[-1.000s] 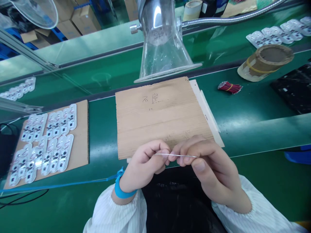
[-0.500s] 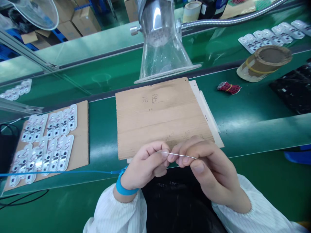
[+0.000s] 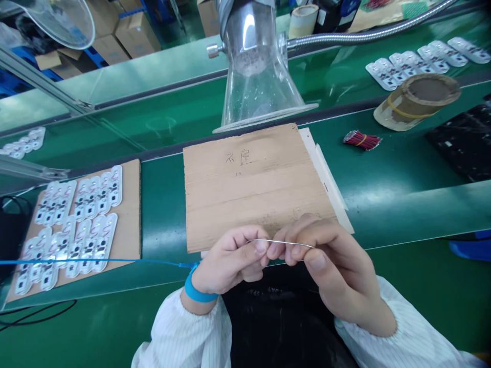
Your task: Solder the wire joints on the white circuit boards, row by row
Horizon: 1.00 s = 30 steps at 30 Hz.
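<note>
Green belt [image 3: 161, 214] seen under cardboard sheet [image 3: 257, 184]; thin wire [image 3: 280, 242] is held pinched by clenched fingertips [image 3: 261, 248] of left hand [image 3: 230, 263] and right hand [image 3: 330, 260], over sheet's near edge. Blue strap [image 3: 197, 291] worn on left wrist.

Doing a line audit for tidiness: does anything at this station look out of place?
The blue cord from the wrist strap on the left hand runs taut across the white printed parts on the left cardboard sheet, where it looks likely to snag them. The clear funnel hood also looks speckled with dust.
</note>
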{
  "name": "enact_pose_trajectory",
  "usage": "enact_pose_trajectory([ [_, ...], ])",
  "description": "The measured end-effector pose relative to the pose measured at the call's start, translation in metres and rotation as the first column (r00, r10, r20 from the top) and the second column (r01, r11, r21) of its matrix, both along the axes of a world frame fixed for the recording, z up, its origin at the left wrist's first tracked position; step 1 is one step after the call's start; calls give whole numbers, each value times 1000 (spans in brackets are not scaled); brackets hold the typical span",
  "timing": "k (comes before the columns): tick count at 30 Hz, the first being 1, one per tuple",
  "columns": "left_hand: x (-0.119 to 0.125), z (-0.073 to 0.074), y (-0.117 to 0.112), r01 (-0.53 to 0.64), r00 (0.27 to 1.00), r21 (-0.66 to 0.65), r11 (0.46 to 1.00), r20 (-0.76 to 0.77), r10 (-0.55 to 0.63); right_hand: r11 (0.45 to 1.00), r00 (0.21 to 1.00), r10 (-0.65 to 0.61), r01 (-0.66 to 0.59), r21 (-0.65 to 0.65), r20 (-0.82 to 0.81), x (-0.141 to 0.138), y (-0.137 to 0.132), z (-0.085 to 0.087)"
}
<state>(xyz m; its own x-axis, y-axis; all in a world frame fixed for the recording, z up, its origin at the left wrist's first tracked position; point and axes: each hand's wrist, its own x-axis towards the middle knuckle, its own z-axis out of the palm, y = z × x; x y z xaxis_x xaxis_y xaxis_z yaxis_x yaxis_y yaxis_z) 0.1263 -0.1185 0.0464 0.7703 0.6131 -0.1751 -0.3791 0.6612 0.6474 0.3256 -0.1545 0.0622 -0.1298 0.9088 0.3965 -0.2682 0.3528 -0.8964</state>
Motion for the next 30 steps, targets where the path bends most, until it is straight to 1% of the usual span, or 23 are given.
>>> enact_pose_trajectory([
  [6,1,2,1,-14,1000,-1,1000,-4,14,1000,1000,3,-3,-4,-4,-1,0,-1],
  [12,-1,-2,1,-5,1000,10,1000,1,5,1000,1000,-4,4,-14,1,0,1,0],
  [15,-2,-3,0,-12,1000,28,1000,-25,13,1000,1000,-14,14,-19,7,-1,1,1],
  [17,-3,-3,0,-27,996,71,997,-82,33,999,1000,-17,17,-32,9,-1,1,0],
  [18,-4,-2,0,-39,992,105,994,-119,52,999,1000,-19,20,-50,10,-1,0,-1],
  [20,-6,-1,1,-72,982,184,980,-162,102,991,999,-23,26,-128,24,1,1,-3],
  [21,-8,-1,1,-99,979,220,970,-155,135,983,999,-16,23,-182,42,3,1,-5],
  [23,-11,0,4,-169,975,268,949,-95,201,956,996,15,13,-294,93,10,2,-8],
  [25,-15,1,8,-259,955,278,925,-68,288,931,989,44,11,-364,143,21,2,-11],
  [28,-17,2,15,-400,881,300,866,-133,454,917,987,43,22,-398,155,45,0,-12],
  [30,-17,1,20,-461,820,341,819,-190,540,900,991,55,3,-437,120,66,-4,-14],
])
